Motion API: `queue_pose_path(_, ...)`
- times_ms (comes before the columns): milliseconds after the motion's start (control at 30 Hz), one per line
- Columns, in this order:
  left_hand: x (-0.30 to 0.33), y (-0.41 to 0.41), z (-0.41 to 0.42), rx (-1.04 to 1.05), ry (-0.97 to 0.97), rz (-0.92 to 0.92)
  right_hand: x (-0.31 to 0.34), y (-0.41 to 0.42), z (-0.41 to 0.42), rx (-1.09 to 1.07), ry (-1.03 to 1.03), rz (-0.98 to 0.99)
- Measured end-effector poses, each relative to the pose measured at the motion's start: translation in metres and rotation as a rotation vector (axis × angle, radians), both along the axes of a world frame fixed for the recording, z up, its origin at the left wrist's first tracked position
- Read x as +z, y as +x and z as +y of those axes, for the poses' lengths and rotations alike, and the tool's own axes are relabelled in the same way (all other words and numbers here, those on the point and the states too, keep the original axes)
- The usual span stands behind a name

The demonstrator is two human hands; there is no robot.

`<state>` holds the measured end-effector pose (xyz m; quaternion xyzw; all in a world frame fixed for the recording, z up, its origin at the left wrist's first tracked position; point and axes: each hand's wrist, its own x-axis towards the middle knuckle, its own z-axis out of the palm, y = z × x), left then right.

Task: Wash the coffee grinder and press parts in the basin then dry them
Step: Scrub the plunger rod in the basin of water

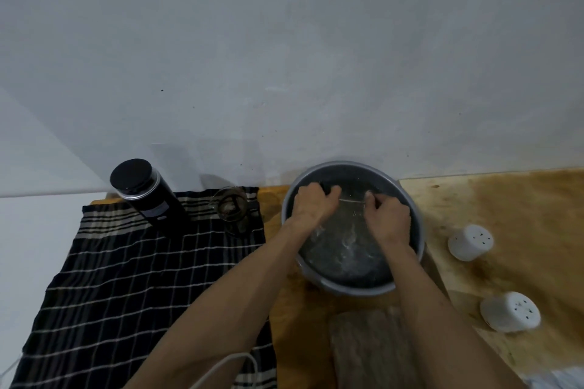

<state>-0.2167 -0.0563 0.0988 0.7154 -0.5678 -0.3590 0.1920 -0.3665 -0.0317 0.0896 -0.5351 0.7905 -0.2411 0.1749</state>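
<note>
A grey basin [410,208] holds dark water at the back of the wooden table. Both my hands are inside it. My left hand [314,202] grips the dark lid end of the press plunger. A thin metal plunger rod [352,200] runs from that hand to my right hand [387,213], which pinches its other end. The filter end is hidden under my fingers. The black coffee grinder [147,194] stands upright on a dark checked cloth [126,278] to the left. The glass press beaker [234,210] stands beside it on the same cloth.
Two white perforated cups [471,242] [510,312] lie on their sides on the stained wooden tabletop [505,199] to the right. A folded greyish cloth [369,350] lies in front of the basin. A white cable [221,366] crosses the bottom edge. A grey wall stands right behind.
</note>
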Motion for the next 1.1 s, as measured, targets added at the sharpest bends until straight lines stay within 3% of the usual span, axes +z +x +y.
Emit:
queue_pose_path(300,0.036,0.0,-0.01,0.117,-0.238,0.149,0.047,0.005,-0.002,0.025,-0.301,-0.022)
queue_pose_path(433,0.001,0.006,0.01,-0.084,0.095,-0.015,0.003,0.003,0.019,0.015,0.029,0.035)
queue_pose_path(533,0.001,0.01,0.002,-0.046,0.036,0.031,0.008,0.005,0.022,0.002,-0.103,-0.033)
queue_pose_path(767,0.007,0.015,0.011,-0.026,-0.121,0.073,0.021,0.006,0.02,-0.031,-0.159,-0.008)
queue_pose_path(833,0.004,0.016,0.015,-0.055,-0.098,0.021,0.016,0.007,0.023,-0.025,-0.06,0.034)
queue_pose_path(967,0.01,0.019,0.013,0.004,-0.137,0.105,0.022,0.013,0.023,-0.063,-0.127,-0.056)
queue_pose_path(1100,0.027,0.043,0.009,-0.009,-0.034,0.134,0.043,0.026,0.019,-0.016,-0.093,-0.007)
